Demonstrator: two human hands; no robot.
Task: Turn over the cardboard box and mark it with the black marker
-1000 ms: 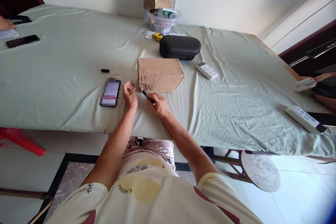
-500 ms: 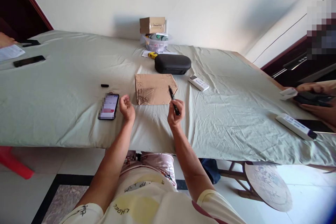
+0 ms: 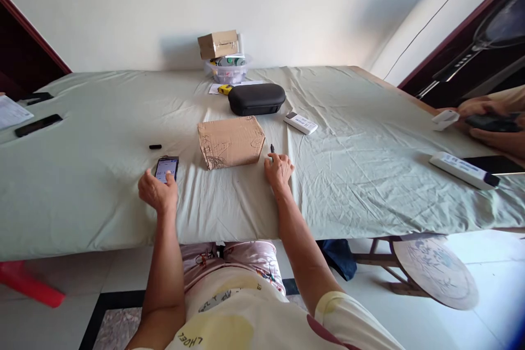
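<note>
My left hand (image 3: 158, 190) is closed around the near end of a phone (image 3: 166, 168) that lies lit on the green cloth of the table (image 3: 102, 136). My right hand (image 3: 279, 168) rests on the cloth just right of a flattened brown cardboard box (image 3: 230, 142), its fingers curled over a black marker (image 3: 272, 149) whose tip pokes out beyond them. A small black marker cap (image 3: 155, 146) lies left of the box, above the phone.
A black case (image 3: 256, 99) and a white remote (image 3: 301, 123) lie behind the box. At the back stands a plastic tub (image 3: 227, 71) with a small carton (image 3: 217, 44) on it. Another person's hands (image 3: 488, 123) hold a device at the right, near a second remote (image 3: 463, 169). A phone (image 3: 38, 124) lies far left.
My right hand came down from the air and set the marker on the cloth beside the box. My left hand moved left onto the phone. The camera view tilted up.
</note>
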